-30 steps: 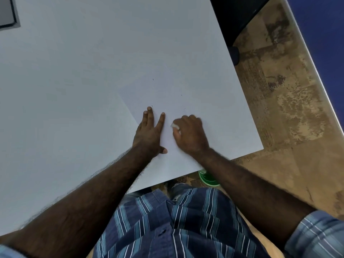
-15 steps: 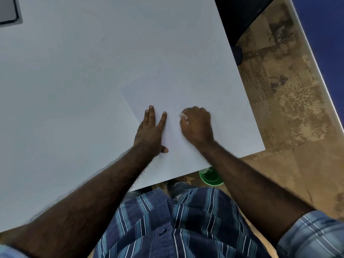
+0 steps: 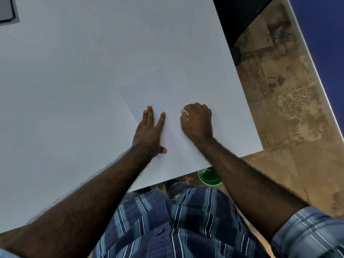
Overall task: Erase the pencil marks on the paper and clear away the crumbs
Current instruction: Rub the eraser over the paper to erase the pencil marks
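Note:
A white sheet of paper lies on the white table, near its right front corner. My left hand presses flat on the paper's left edge, fingers straight. To its right, my right hand is curled round a small white eraser, whose tip shows at the knuckles and touches the paper. A few tiny dark crumbs dot the sheet beyond the hands. No pencil marks are plain to see.
A green bowl-shaped container sits on the floor under the table's front edge. A dark-framed object lies at the table's far left corner. The table's right edge drops to brown flooring. A dark object stands beyond the right corner.
My right hand with the eraser has slid to the right and a little farther from me across the paper. My left hand has stayed pressed in place.

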{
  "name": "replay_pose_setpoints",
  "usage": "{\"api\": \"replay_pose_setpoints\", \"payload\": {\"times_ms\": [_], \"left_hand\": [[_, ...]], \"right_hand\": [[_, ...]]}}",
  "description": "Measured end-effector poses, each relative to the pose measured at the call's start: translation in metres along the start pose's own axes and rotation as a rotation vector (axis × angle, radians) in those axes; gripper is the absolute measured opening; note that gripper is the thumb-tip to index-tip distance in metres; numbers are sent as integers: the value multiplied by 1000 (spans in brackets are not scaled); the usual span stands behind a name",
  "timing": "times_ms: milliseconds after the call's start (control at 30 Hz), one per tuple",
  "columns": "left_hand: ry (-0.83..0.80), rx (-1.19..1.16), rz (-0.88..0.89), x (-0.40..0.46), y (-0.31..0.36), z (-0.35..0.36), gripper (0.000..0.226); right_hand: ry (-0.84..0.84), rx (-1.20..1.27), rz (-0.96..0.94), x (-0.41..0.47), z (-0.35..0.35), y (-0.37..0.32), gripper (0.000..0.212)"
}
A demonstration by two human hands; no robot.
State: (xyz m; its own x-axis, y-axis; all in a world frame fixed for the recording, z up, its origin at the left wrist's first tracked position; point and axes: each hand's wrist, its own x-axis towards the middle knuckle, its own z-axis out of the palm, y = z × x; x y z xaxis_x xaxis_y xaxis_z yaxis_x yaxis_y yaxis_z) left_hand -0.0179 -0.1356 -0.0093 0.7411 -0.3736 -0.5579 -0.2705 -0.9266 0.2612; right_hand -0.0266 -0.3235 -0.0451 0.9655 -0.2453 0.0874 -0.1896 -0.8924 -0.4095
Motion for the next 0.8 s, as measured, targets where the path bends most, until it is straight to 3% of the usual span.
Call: {"api": "replay_pose_setpoints", "payload": {"times_ms": [100, 233, 467, 667, 800], "left_hand": [[2, -7, -7, 0, 0, -1, 143], [-2, -11, 0, -1, -1, -1, 143], [-8, -17, -13, 0, 1, -1, 143], [-2, -8, 9, -2, 0, -3, 141], [-1, -12, 1, -1, 0, -3, 142]], "right_hand": [[-10, 35, 24, -3, 4, -9, 19], [-222, 55, -220, -34, 8, -28, 30], [-10, 24, 43, 6, 5, 0, 18], [-209, 42, -189, -36, 10, -35, 21], [-56, 24, -69, -2, 8, -10, 23]]}}
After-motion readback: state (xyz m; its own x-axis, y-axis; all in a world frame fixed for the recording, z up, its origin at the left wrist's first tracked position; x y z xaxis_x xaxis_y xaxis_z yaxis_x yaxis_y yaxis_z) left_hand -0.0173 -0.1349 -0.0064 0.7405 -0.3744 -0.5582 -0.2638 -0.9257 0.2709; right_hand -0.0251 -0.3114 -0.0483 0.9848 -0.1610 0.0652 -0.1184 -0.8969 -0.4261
